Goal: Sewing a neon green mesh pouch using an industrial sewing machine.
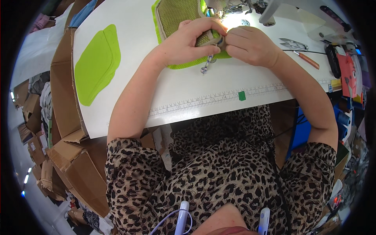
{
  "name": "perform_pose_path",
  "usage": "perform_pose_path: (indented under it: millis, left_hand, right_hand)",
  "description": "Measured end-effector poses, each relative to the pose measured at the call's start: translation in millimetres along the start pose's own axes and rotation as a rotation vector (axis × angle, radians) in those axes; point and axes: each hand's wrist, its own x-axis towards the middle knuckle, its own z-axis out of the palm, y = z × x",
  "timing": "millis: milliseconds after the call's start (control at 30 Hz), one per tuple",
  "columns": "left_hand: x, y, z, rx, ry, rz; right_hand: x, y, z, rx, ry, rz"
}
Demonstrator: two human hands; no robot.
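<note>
A sewn piece of olive mesh fabric (178,17) with a bright green layer and tan edging lies at the front of the sewing machine (270,11). My left hand (182,46) is closed on its folded corner, thumb below and fingers above. Against that same corner, my right hand (250,46) is curled in a pinch; its fingertips are partly hidden, and they meet the fabric edge beside the left fingers. A short knotted blue-and-white cord (205,66) hangs from the corner under my left thumb. The machine's lamp lights the spot just behind both hands.
Green cut fabric pieces (96,64) lie stacked at the table's left. Thread snips (294,44) and a wooden-handled tool (308,60) rest at the right, near a red pouch (346,74). A printed ruler strip (203,100) runs along the front edge. Cardboard boxes (64,86) stand left.
</note>
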Motion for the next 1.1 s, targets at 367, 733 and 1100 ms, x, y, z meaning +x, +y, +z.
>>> perform_pose_path:
  millis: [367, 733, 1100]
  left_hand:
    - [-3, 13, -1, 0.298, -0.033, 0.072]
    - [-2, 15, -3, 0.298, -0.016, 0.122]
    - [-7, 22, 2, 0.479, 0.037, 0.144]
  right_hand:
    - [-18, -16, -25, 0.27, -0.177, 0.39]
    - [-21, -17, -28, 0.223, -0.145, 0.59]
    - [-18, -20, -27, 0.214, -0.218, 0.643]
